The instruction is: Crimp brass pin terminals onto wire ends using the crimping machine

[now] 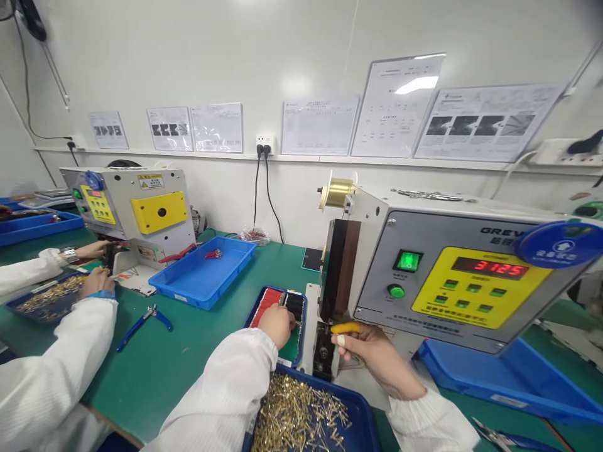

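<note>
My left hand (277, 324) reaches into a small blue tray (303, 342) of short red, black and green pieces, its fingers curled and the fingertips partly hidden. At the black die block (323, 351) of the grey benchtop machine (400, 301), my right hand (372, 355) holds thumb and forefinger close together in a pinch. A yellow cover (346, 328) appears to sit on the forefinger. Anything between those fingertips is too small to make out. Below both hands stands a dark blue tray (365, 408) with many loose gold metal pins (296, 414).
A blue bin (513, 383) stands right of the machine, near pliers (499, 436). Leftward are another blue bin (188, 282) and blue-handled cutters (144, 326). A co-worker's hands (98, 282) work at a second machine (127, 213). A gold spool (340, 191) hangs behind my machine.
</note>
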{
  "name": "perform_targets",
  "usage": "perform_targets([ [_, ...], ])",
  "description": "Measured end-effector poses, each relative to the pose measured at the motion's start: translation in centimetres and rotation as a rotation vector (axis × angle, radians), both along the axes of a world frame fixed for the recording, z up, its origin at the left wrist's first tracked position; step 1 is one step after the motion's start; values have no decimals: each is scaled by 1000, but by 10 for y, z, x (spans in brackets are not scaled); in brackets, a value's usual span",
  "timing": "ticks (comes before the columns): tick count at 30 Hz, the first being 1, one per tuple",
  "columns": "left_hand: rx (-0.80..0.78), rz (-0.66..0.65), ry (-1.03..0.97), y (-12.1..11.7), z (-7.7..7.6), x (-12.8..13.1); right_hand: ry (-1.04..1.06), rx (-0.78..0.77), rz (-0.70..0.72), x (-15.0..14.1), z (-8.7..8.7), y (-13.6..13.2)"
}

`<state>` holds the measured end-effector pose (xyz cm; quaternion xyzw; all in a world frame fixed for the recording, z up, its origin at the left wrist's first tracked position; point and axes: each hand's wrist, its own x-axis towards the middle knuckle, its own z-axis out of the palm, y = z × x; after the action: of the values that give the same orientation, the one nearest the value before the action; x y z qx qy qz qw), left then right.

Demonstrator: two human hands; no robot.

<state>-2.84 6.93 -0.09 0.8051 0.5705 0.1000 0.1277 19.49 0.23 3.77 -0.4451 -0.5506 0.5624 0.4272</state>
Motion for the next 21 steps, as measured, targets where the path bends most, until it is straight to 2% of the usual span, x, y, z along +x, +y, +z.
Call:
perform_targets([
  [4, 7, 4, 2, -1, 0, 1, -35, 49, -57, -6, -2, 1],
  [12, 30, 12, 0, -3, 0, 3, -51, 95, -123, -5, -18, 8],
  [21, 73, 53, -24, 5, 1, 6, -37, 105, -157, -10, -13, 7],
])
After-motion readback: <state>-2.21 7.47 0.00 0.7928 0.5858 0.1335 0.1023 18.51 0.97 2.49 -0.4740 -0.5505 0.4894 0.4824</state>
